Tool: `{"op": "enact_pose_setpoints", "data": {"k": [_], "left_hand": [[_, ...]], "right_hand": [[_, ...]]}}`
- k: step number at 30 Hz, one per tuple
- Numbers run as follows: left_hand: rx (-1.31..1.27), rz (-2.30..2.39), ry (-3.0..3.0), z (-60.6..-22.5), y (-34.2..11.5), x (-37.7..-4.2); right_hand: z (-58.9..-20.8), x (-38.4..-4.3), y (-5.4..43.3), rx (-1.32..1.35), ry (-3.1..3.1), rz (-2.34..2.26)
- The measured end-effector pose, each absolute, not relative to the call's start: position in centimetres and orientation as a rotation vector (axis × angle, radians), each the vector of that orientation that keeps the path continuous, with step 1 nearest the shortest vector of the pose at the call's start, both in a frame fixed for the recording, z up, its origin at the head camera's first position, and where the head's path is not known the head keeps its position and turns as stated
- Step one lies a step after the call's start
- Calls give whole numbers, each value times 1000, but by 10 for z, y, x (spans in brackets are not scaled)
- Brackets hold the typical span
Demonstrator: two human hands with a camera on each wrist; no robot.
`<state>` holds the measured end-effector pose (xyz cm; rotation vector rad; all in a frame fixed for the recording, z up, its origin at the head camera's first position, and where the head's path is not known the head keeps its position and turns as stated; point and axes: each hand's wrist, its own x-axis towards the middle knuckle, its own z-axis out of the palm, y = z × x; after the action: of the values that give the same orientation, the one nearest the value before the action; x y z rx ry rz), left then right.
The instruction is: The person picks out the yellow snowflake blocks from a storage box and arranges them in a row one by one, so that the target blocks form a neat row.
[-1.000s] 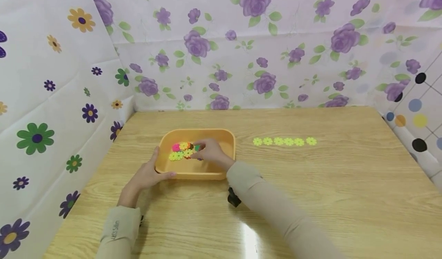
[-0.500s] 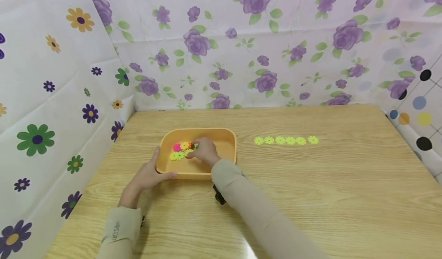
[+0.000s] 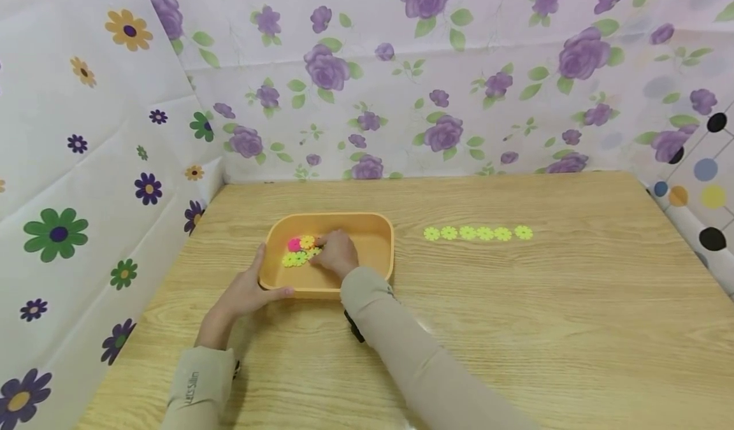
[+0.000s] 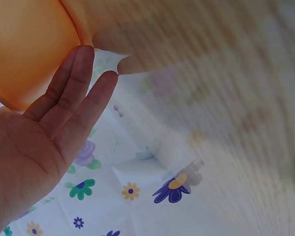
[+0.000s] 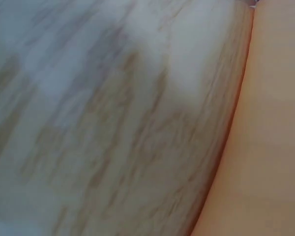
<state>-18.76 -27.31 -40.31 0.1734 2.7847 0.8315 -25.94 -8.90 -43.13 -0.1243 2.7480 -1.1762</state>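
My left hand (image 3: 243,293) lies along the left front corner of an orange plastic tray (image 3: 375,239). Its thumb is on the front rim, and its fingers run straight along the left wall; in the left wrist view the straight fingers (image 4: 78,98) touch the tray (image 4: 27,49). Inside the tray, my right hand (image 3: 338,251) reaches down over a pile of small flower-shaped pieces. Thumb and forefinger stand apart beside a yellow flower piece (image 3: 313,253). Other pieces show there: a pink one (image 3: 294,244), an orange-yellow one (image 3: 307,242) and a yellow-green one (image 3: 288,260). The hand covers some pieces.
Right of the tray, several yellow-green flower pieces (image 3: 467,233) lie in a row on the wooden table (image 3: 550,315), the rightmost set slightly apart. Flower-patterned sheets (image 3: 367,86) stand behind and to the left. The right wrist view shows only tabletop and the tray's wall (image 5: 265,128).
My right hand has shifted slightly left within the tray, its forearm swinging left too, and it covers more of the dark and green pieces. The left hand stays at the corner.
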Motion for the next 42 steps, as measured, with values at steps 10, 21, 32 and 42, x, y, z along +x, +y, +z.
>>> {"op": "enact_pose_setpoints", "data": {"k": [10, 21, 32, 42], "left_hand": [[205, 841, 2818, -400, -273, -187], [181, 844, 2804, -400, -272, -186], [157, 829, 2784, -403, -273, -187], [149, 806, 2786, -403, -274, -188]], "right_hand": [[-434, -264, -91, -138, 2821, -1021], [-433, -263, -93, -234, 2855, -929], [-434, -263, -93, -189, 2827, -1060], [-426, -258, -89, -347, 2868, -1216]]}}
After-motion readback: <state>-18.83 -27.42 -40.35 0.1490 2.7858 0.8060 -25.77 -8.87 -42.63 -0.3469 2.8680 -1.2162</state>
